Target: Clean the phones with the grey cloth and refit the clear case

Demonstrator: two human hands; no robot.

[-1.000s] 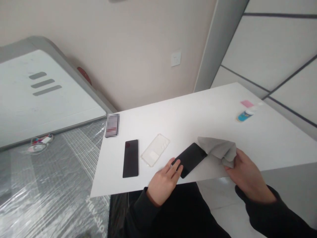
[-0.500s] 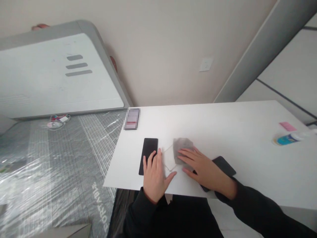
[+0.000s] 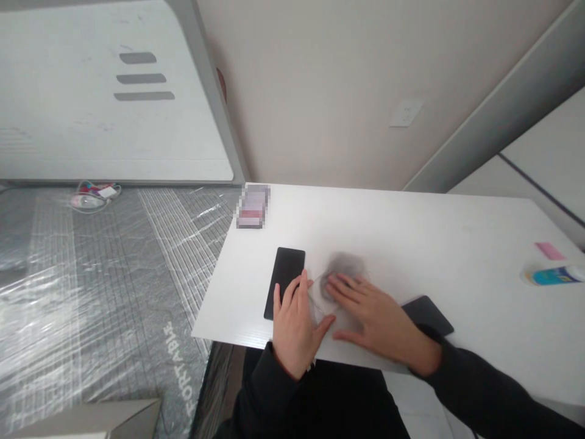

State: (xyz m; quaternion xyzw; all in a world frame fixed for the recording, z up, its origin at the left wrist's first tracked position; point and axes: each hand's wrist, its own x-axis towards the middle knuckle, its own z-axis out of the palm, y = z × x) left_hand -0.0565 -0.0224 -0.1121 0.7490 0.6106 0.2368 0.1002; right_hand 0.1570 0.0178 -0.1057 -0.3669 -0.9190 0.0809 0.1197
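My left hand [image 3: 297, 326] lies with its fingers stretched out, over the lower right part of a black smartphone [image 3: 286, 274] and against the edge of a thin transparent piece [image 3: 320, 299]. What this clear piece is, I cannot make out; it looks like a flat case or sheet. My right hand [image 3: 365, 308] presses a grey cloth [image 3: 345, 265] onto it with flat fingers, and the cloth is smeared by motion. Beside my right wrist lies a dark flat object [image 3: 429, 314], partly covered by the forearm.
A blurred-out flat item [image 3: 253, 207] lies at the table's [image 3: 388, 222] far left corner. At the right are a bottle with a blue label [image 3: 553, 276] and a pink piece [image 3: 549, 250]. A wall stands behind; a plastic-wrapped mattress [image 3: 114, 292] is to the left.
My right hand has rubbed the grey cloth over the clear piece, and the cloth is now bunched and blurred. The left hand stays by the phone. The camera view has shifted.
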